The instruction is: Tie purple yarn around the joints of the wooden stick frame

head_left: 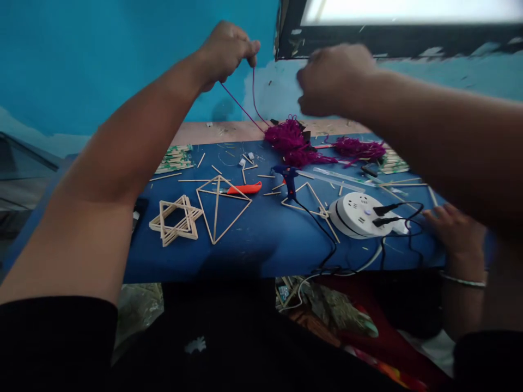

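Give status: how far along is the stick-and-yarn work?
Done: a star frame and a kite-shaped frame, assembled from sticks, lie on the blue table. In hand: the left hand pinches a magenta yarn strand drawn up from the yarn pile; the right hand is blurred. Left: no frame carries yarn yet.

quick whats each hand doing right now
Left hand: shut, pinching the purple yarn strand.
Right hand: blurred, curled; cannot tell if it holds anything.

Magenta yarn, blue table, orange cutter, white power hub.
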A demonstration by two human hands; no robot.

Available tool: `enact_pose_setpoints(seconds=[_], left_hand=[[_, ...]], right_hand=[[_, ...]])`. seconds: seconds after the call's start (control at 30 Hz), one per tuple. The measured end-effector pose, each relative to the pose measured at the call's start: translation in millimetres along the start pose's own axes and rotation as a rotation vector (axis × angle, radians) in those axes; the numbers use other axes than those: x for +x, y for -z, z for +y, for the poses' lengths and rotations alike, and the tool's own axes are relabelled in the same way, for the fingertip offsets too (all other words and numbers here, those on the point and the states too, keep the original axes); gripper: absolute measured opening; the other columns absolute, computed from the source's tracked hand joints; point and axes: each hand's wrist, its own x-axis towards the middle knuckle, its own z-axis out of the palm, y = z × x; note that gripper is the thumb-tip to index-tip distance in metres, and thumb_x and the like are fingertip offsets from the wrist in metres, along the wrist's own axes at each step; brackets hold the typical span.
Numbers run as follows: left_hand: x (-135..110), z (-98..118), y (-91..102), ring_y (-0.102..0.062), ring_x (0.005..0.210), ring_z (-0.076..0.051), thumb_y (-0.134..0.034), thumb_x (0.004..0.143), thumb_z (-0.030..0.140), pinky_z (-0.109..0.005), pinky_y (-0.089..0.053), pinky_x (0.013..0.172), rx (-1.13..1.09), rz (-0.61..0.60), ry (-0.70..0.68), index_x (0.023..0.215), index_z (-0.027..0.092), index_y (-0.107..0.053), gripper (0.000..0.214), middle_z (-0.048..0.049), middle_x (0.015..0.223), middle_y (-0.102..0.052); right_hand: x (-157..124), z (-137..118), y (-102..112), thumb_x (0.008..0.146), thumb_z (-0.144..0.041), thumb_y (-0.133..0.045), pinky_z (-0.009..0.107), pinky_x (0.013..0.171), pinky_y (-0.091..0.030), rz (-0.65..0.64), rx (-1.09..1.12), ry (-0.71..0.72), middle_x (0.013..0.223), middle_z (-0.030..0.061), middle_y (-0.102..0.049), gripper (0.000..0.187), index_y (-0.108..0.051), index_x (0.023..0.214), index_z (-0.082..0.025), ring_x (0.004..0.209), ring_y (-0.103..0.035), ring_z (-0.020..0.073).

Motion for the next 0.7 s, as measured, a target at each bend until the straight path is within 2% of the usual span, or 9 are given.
enact_pose_setpoints(seconds=[0.03,0.1,0.17,0.23,0.33,0.4,0.47,0.57,0.7], left_hand=[[0,3,-0.2,-0.023,0.051,-0.013,-0.065,0.103,0.037,-0.036,-0.021,0.060,0.002,-0.028,0.010,0.081,0.020,-0.071,0.029,0.0044,0.047,-0.030],[-2,10,-0.5,-0.020,0.050,-0.012,-0.066,0.102,0.036,-0.036,-0.018,0.058,-0.012,-0.092,0.035,0.084,0.019,-0.073,0.026,0.0054,0.050,-0.026],[-5,14,-0.8,-0.018,0.052,-0.011,-0.064,0.103,0.036,-0.036,-0.021,0.059,-0.037,-0.142,0.030,0.087,0.017,-0.074,0.027,0.0054,0.053,-0.021],[-9,18,-0.6,-0.018,0.056,-0.011,-0.063,0.105,0.034,-0.037,-0.027,0.063,-0.061,-0.159,-0.007,0.092,0.016,-0.075,0.026,0.0046,0.056,-0.020],[-15,20,1.9,-0.023,0.061,-0.012,-0.067,0.103,0.037,-0.040,-0.033,0.068,-0.090,-0.137,-0.049,0.089,0.016,-0.075,0.026,0.0012,0.060,-0.027],[-17,20,4.8,-0.031,0.063,-0.013,-0.068,0.101,0.037,-0.041,-0.034,0.067,-0.102,-0.127,-0.067,0.084,0.018,-0.074,0.027,-0.0031,0.066,-0.036],[-19,19,7.5,-0.035,0.064,-0.015,-0.066,0.102,0.036,-0.042,-0.034,0.067,-0.089,-0.119,-0.087,0.081,0.019,-0.073,0.028,-0.0066,0.071,-0.043],[-20,20,8.6,-0.029,0.064,-0.015,-0.064,0.103,0.038,-0.042,-0.033,0.069,-0.078,-0.113,-0.096,0.082,0.020,-0.073,0.028,-0.0071,0.071,-0.042],[-22,22,5.2,-0.019,0.068,-0.015,-0.066,0.101,0.041,-0.044,-0.033,0.072,-0.075,-0.107,-0.053,0.079,0.023,-0.073,0.030,-0.0036,0.064,-0.031]], right_hand=[[-8,-20,-8,0.089,-0.020,-0.073,0.063,0.104,-0.049,-0.050,-0.036,0.059,0.135,0.0348,-0.066,0.037,-0.075,0.119,0.001,0.130,-0.062,0.0506],[-25,-58,-28,0.099,-0.023,-0.054,0.055,0.101,-0.054,-0.294,-0.135,0.348,0.122,0.0298,-0.072,0.035,-0.077,0.117,-0.003,0.120,-0.069,0.0426],[-37,-89,-52,0.096,-0.022,-0.055,0.047,0.099,-0.055,-0.405,-0.118,0.439,0.120,0.0219,-0.075,0.034,-0.077,0.119,-0.010,0.114,-0.072,0.0356],[-41,-108,-76,0.095,-0.025,-0.057,0.045,0.094,-0.056,-0.492,-0.097,0.447,0.131,0.0220,-0.071,0.041,-0.074,0.130,-0.012,0.117,-0.071,0.0372],[-38,-117,-101,0.100,-0.039,-0.054,0.045,0.089,-0.056,-0.594,-0.072,0.458,0.133,0.0229,-0.070,0.047,-0.073,0.135,-0.014,0.118,-0.070,0.0391],[-36,-119,-109,0.102,-0.046,-0.051,0.043,0.087,-0.056,-0.635,-0.063,0.471,0.129,0.0231,-0.071,0.050,-0.075,0.131,-0.013,0.115,-0.071,0.0377],[-37,-122,-112,0.099,-0.050,-0.056,0.041,0.086,-0.056,-0.656,-0.060,0.486,0.128,0.0233,-0.072,0.052,-0.074,0.131,-0.012,0.114,-0.071,0.0368],[-40,-131,-113,0.093,-0.044,-0.068,0.040,0.086,-0.055,-0.671,-0.064,0.516,0.124,0.0230,-0.073,0.051,-0.073,0.130,-0.010,0.111,-0.071,0.0352],[-41,-135,-104,0.094,-0.027,-0.062,0.037,0.086,-0.053,-0.676,-0.060,0.534,0.114,0.0200,-0.075,0.033,-0.075,0.118,-0.009,0.103,-0.072,0.0305]])
